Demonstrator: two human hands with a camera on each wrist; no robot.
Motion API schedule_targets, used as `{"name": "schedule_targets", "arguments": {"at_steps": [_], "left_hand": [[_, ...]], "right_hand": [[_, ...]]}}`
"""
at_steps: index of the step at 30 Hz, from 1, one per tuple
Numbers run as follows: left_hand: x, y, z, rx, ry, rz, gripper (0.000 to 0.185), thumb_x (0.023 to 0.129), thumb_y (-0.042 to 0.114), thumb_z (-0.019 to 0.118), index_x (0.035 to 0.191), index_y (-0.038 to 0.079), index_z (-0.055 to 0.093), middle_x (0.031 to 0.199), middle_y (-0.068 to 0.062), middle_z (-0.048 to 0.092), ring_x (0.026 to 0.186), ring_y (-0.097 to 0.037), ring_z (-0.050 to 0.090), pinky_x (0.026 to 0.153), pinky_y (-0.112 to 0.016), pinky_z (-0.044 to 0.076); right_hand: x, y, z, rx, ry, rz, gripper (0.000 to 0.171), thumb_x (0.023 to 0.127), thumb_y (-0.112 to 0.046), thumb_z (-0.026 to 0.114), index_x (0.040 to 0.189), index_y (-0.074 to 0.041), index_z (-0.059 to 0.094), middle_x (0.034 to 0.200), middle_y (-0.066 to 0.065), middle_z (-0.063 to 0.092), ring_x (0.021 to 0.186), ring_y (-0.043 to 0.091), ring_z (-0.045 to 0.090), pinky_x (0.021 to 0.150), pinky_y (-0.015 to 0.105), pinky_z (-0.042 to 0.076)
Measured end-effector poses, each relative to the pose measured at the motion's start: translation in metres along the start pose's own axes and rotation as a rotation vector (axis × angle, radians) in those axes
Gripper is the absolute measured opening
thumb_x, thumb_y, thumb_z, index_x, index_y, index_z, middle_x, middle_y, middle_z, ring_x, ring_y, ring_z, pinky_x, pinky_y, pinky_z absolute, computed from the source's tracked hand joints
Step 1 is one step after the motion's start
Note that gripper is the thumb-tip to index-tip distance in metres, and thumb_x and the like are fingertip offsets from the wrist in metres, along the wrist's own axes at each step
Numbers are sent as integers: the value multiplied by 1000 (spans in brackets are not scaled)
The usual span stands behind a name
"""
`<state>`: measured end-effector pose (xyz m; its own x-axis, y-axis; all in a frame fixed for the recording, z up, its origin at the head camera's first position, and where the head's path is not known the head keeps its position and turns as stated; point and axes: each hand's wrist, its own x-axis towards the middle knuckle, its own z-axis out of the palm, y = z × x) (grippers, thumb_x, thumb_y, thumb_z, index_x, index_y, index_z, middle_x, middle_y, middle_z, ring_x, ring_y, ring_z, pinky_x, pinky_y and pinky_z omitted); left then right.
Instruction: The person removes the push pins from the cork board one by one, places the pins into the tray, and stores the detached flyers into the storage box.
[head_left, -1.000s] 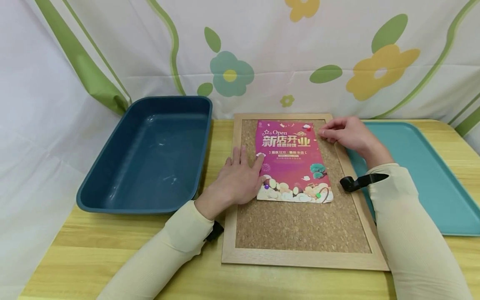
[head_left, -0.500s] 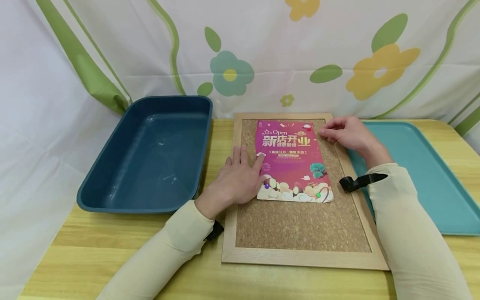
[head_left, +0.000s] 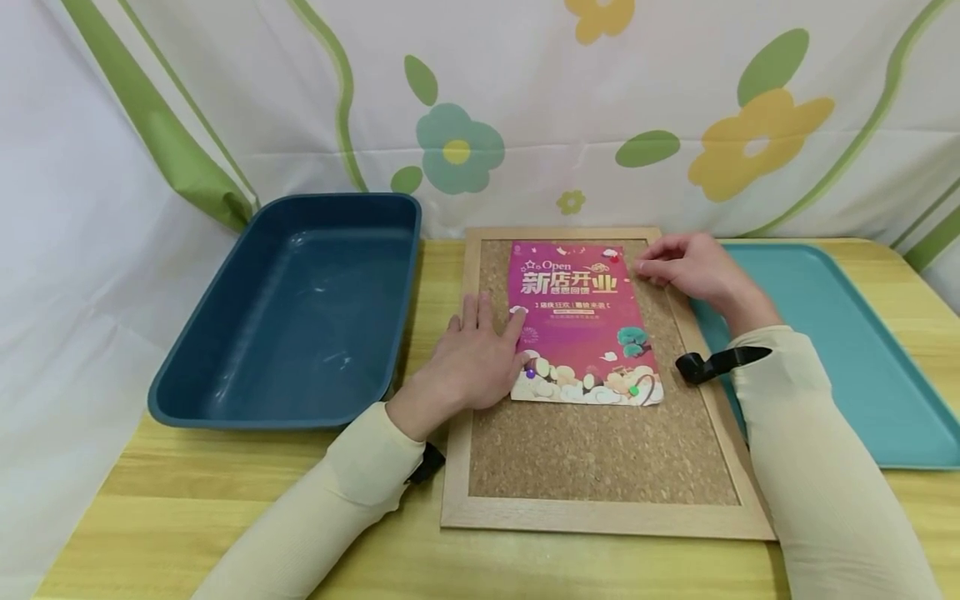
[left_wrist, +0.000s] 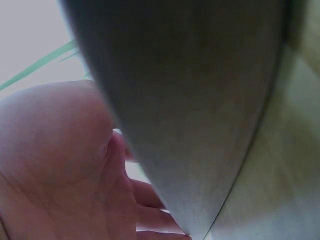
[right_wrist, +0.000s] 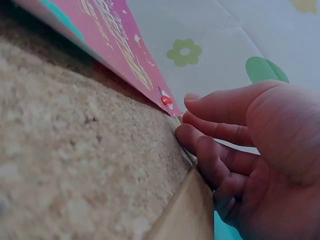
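Between the left hand's [head_left: 478, 362] straight fingers and the right hand's [head_left: 693, 268] loosely curled, empty ones lies the poster [head_left: 576, 337]: probably light, bendy (tearable near the red pin [right_wrist: 166, 101]), best held beside the left fingers.

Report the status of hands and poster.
Left hand over left edge of poster, hiding part. Right hand near red pin, holding nothing visible. Poster on corkboard.

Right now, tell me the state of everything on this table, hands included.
Corkboard: cork side up
Poster: lying unfolded on the corkboard
Red pin, purple pin, green pin: near three poster corners
Left hand: fingers extended, touching poster's left edge
Right hand: fingers loosely curled, grip seemingly holding nothing
Blue bin: upright, uncovered
Teal tray: lying flat
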<state>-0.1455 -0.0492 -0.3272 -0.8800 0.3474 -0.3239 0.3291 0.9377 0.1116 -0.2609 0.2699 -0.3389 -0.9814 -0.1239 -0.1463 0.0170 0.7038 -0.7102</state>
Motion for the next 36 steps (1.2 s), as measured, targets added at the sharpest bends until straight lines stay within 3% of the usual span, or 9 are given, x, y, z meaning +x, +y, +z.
{"name": "schedule_targets", "arguments": {"at_steps": [9, 17, 28, 36], "left_hand": [[-2, -1, 0, 11, 4, 13, 68, 114, 49, 35, 173, 21, 15, 176, -32, 5, 165, -49, 4, 132, -59, 23], [-1, -1, 0, 19, 2, 15, 68, 114, 49, 34, 173, 21, 14, 176, -32, 5, 165, -49, 5, 132, -59, 23], [-2, -1, -1, 11, -1, 17, 69, 114, 50, 34, 173, 20, 14, 176, -32, 6, 164, -50, 5, 132, -60, 22], [-2, -1, 0, 13, 3, 14, 68, 114, 50, 34, 172, 20, 15, 175, -33, 5, 164, -50, 4, 132, -60, 23]], "right_hand": [[-1, -8, 2, -14, -4, -28, 39, 100, -38, 75, 123, -6, 75, 91, -6, 72, 86, 20, 63, 76, 30, 51], [1, -17, 11, 6, 27, -21, 41, 98, -38, 78, 125, -8, 75, 96, -9, 75, 86, 12, 67, 75, 27, 51], [7, -20, 24, -26, 52, 34, 46, 100, -39, 74, 139, -14, 71, 116, 10, 66, 104, 26, 55, 85, 38, 44], [8, -24, 29, -22, 78, 104, 44, 101, -42, 72, 136, -15, 74, 128, 17, 65, 116, 31, 52, 87, 40, 43]]}}
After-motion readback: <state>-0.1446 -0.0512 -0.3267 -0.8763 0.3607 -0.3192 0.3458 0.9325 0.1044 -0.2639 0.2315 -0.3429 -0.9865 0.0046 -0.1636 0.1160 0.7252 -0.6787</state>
